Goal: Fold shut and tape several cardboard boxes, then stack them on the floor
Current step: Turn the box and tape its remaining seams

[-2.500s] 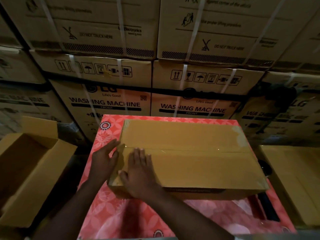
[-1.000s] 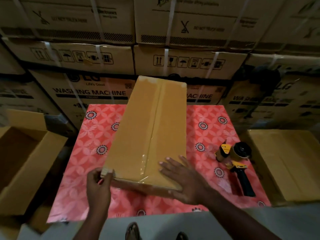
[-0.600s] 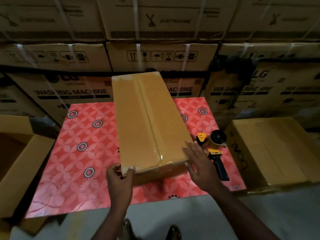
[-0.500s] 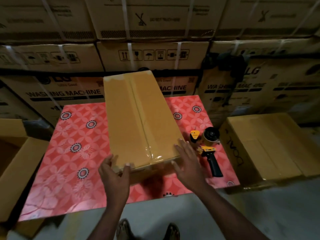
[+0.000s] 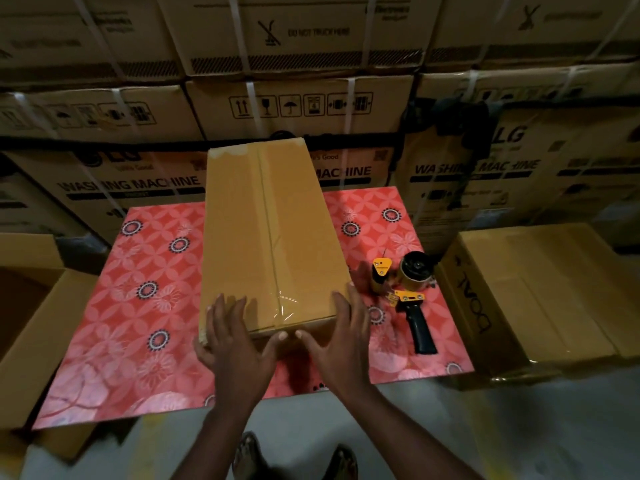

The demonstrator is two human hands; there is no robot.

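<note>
The left grip is open, its fingers spread and straight and laid over the near left corner of the taped box. The right grip is just as open, its fingers set against the near right corner. Neither has closed round anything. The box lies lengthwise on the pink patterned surface, its seam sealed and its near end close to the front edge. The tape dispenser sits just beside its right side.

With flat palms on one end only, the long box could slip or tip as it comes up. A swing to the right could knock the dispenser off toward the closed box on the floor. The wrinkled tape at the near end might also lift under rubbing fingers.
</note>
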